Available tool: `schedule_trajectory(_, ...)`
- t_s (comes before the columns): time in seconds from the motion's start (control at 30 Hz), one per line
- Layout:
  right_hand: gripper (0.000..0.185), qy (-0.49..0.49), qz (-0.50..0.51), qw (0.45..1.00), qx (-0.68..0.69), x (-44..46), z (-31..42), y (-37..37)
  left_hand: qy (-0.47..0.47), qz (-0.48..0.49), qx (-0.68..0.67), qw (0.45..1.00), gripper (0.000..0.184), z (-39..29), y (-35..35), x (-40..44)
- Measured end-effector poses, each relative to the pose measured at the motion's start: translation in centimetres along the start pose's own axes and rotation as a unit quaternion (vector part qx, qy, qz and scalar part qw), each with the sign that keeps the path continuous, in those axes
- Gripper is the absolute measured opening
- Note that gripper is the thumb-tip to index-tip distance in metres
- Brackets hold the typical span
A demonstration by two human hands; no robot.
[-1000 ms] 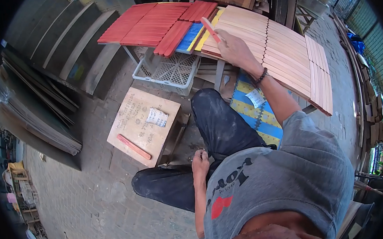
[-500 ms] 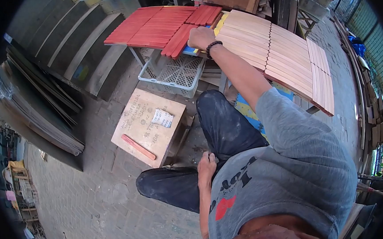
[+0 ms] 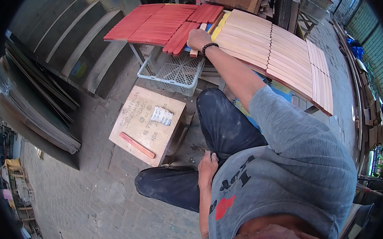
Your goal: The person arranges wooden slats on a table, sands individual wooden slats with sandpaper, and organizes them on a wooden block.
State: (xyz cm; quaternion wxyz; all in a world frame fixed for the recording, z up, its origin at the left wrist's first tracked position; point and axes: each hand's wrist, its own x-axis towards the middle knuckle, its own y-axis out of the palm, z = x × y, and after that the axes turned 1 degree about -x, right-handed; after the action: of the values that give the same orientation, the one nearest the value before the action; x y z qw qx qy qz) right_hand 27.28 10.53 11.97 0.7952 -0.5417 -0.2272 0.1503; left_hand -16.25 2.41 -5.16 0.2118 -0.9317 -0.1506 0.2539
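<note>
My right hand (image 3: 199, 38), with a dark beaded bracelet on the wrist, is closed over a wooden slat (image 3: 194, 53); the slat's pale upper end and reddish lower end show past the fingers. Just left of it lie red-painted slats (image 3: 151, 23) in tight rows. On the right, bare pale slats (image 3: 257, 39) are laid side by side in rows. My left hand (image 3: 208, 163) rests by my lap with curled fingers; what they hold, if anything, is hidden.
A pale plastic crate (image 3: 171, 78) stands below the red slats. Before my knees a low wooden board (image 3: 131, 119) carries handwriting, a printed packet (image 3: 162, 116) and one reddish slat (image 3: 137, 145). Large sheets (image 3: 35, 112) lean at left, near concrete steps (image 3: 79, 43).
A slat with a pale upper end now shows under my right hand, beside the red rows. My right hand has shifted slightly; my left hand stays by my lap.
</note>
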Motion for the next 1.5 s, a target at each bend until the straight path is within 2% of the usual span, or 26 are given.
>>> schedule_trajectory(0.2,0.027,0.040,0.016,0.998,0.039,-0.6,-0.4,-1.5,-0.006,0.005,0.005,1.000,0.039,0.9,0.6,0.4)
schedule_trajectory(0.27,0.029,0.008,-0.009,0.999,0.035,-0.9,-0.8,-2.6,0.006,-0.003,0.020,1.000,0.038,1.1,0.7,0.6)
schedule_trajectory(0.43,0.032,-0.019,0.005,0.999,0.035,-1.4,-1.7,-5.1,0.016,-0.012,0.028,0.999,0.037,0.6,0.6,0.2)
schedule_trajectory(0.63,0.036,-0.059,-0.081,0.995,0.018,-2.2,-3.4,-7.2,0.015,-0.009,0.022,1.000,0.035,0.7,0.6,0.3)
schedule_trajectory(0.7,0.034,-0.045,0.005,0.999,0.002,-2.5,-3.6,-8.2,0.019,-0.016,0.023,0.999,0.034,1.0,0.7,0.5)
schedule_trajectory(0.77,0.035,-0.039,0.017,0.999,0.009,-2.5,-3.9,-7.9,0.031,-0.017,0.025,0.999,0.034,1.2,0.9,0.5)
schedule_trajectory(0.83,0.036,-0.110,0.008,0.984,0.137,-5.0,-3.7,-8.1,0.035,-0.026,0.022,0.999,0.034,0.8,0.7,0.3)
schedule_trajectory(0.87,0.038,-0.134,-0.035,0.973,0.186,-6.6,-3.3,-7.9,0.023,-0.015,0.016,1.000,0.034,0.5,0.5,0.3)
schedule_trajectory(0.9,0.038,-0.134,-0.034,0.973,0.187,-7.9,-3.0,-7.6,0.011,-0.002,0.009,1.000,0.034,0.3,0.3,0.3)
schedule_trajectory(0.97,0.038,-0.042,0.134,0.919,0.368,-10.6,-2.5,-6.9,0.009,-0.007,0.010,1.000,0.034,0.1,0.3,0.2)
schedule_trajectory(1.07,0.038,0.015,0.199,0.871,0.449,-14.3,-2.8,-3.3,0.003,-0.003,0.003,1.000,0.033,-0.2,0.1,0.0)
schedule_trajectory(1.1,0.038,0.018,0.198,0.870,0.451,-14.9,-3.0,-2.1,-0.001,0.003,-0.006,1.000,0.033,-0.3,0.0,0.0)
schedule_trajectory(1.17,0.038,0.142,0.186,0.761,0.606,-15.7,-3.1,0.3,-0.009,0.011,-0.006,1.000,0.032,-0.2,0.1,0.1)
schedule_trajectory(1.2,0.040,0.159,0.203,0.721,0.643,-15.0,-3.8,1.5,-0.016,0.016,-0.009,1.000,0.031,-0.1,0.1,0.2)
schedule_trajectory(1.23,0.040,0.160,0.203,0.719,0.645,-14.3,-3.9,2.5,-0.017,0.017,-0.007,1.000,0.031,0.0,0.2,0.2)
schedule_trajectory(1.3,0.039,0.181,0.130,0.578,0.785,-12.9,-3.6,4.4,0.001,0.003,-0.001,1.000,0.031,0.2,0.4,0.2)
schedule_trajectory(1.33,0.039,0.181,0.129,0.578,0.786,-12.2,-3.4,4.8,0.002,0.003,0.001,1.000,0.031,0.2,0.4,0.3)
schedule_trajectory(1.4,0.039,0.209,0.111,0.508,0.828,-10.7,-2.7,5.6,0.000,0.001,0.005,1.000,0.032,0.3,0.4,0.4)
schedule_trajectory(1.5,0.037,0.192,0.062,0.506,0.839,-8.9,-1.7,6.6,0.000,-0.010,0.017,1.000,0.033,1.1,0.8,0.5)
